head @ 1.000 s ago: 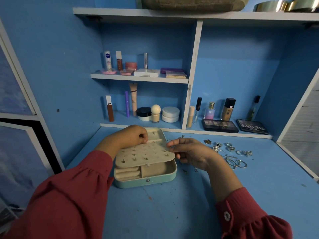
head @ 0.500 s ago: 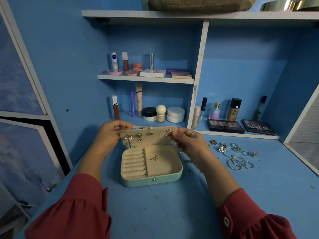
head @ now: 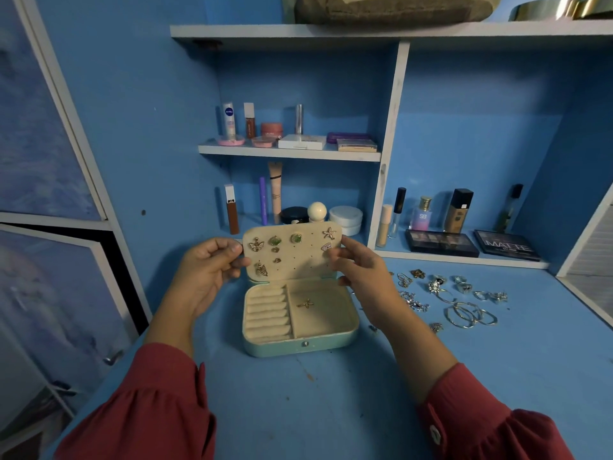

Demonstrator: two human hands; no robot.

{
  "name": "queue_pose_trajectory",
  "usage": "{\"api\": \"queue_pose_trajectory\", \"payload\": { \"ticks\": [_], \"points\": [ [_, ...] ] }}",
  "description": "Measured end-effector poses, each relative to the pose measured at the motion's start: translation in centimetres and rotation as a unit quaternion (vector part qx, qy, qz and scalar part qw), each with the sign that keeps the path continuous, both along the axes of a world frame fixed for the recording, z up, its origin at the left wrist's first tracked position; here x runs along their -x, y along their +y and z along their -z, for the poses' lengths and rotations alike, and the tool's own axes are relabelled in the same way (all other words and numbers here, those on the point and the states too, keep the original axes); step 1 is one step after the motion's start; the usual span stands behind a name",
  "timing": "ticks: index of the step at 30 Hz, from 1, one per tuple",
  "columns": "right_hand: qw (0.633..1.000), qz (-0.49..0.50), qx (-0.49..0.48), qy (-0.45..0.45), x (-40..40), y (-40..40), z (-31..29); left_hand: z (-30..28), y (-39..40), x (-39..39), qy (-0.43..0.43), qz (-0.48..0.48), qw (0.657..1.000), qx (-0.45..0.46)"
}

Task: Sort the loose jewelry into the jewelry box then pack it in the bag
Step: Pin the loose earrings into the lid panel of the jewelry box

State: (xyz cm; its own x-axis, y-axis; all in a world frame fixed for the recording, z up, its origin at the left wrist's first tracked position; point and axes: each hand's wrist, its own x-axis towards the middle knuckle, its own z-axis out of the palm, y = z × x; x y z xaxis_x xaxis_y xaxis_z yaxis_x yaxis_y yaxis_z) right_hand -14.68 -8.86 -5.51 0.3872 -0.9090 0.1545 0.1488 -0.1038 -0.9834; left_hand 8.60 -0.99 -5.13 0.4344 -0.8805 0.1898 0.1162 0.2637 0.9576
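Note:
A mint-green jewelry box [head: 300, 346] lies open on the blue desk. Its cream earring panel [head: 298, 257] stands upright at the back, with several gold earrings pinned to it. My left hand [head: 207, 272] pinches the panel's left edge and my right hand [head: 356, 270] pinches its right edge. One small gold piece [head: 306, 304] lies in the box's right compartment, beside the ring rolls [head: 267, 310]. Loose silver and gold jewelry [head: 444, 297] is scattered on the desk to the right of the box. The bag is not clearly in view.
Cosmetics stand on the shelves behind the box: bottles, jars and tubes [head: 275, 194]. Two dark eyeshadow palettes [head: 441, 243] lie at the back right. A white frame edge [head: 583, 293] borders the desk on the right. A brown bundle [head: 391, 8] sits on the top shelf.
The earring panel was lying flat over the box; both hands have swung it up to stand upright, uncovering the compartments below.

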Motion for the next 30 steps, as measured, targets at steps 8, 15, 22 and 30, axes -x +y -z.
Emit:
{"api": "queue_pose_trajectory", "payload": {
  "ticks": [8, 15, 22, 30],
  "points": [
    [0.926, 0.054, 0.210, 0.309, -0.3, 0.4, 0.5, 0.4, -0.6, 0.3, 0.016, -0.027, 0.999, -0.006],
    [0.803, -0.045, 0.281, 0.523, -1.7, 1.2, 0.6, 0.4, -0.6, 0.4, 0.021, -0.030, 0.999, -0.011],
    [0.770, -0.030, 0.317, 0.553, -2.3, 1.0, 1.4, 0.3, -0.6, 0.5, 0.019, -0.032, 0.999, -0.013],
    [0.899, 0.098, 0.291, 0.312, -1.2, 1.7, 0.1, 0.2, -0.5, 0.4, 0.024, -0.014, 1.000, -0.012]
  ]
}}
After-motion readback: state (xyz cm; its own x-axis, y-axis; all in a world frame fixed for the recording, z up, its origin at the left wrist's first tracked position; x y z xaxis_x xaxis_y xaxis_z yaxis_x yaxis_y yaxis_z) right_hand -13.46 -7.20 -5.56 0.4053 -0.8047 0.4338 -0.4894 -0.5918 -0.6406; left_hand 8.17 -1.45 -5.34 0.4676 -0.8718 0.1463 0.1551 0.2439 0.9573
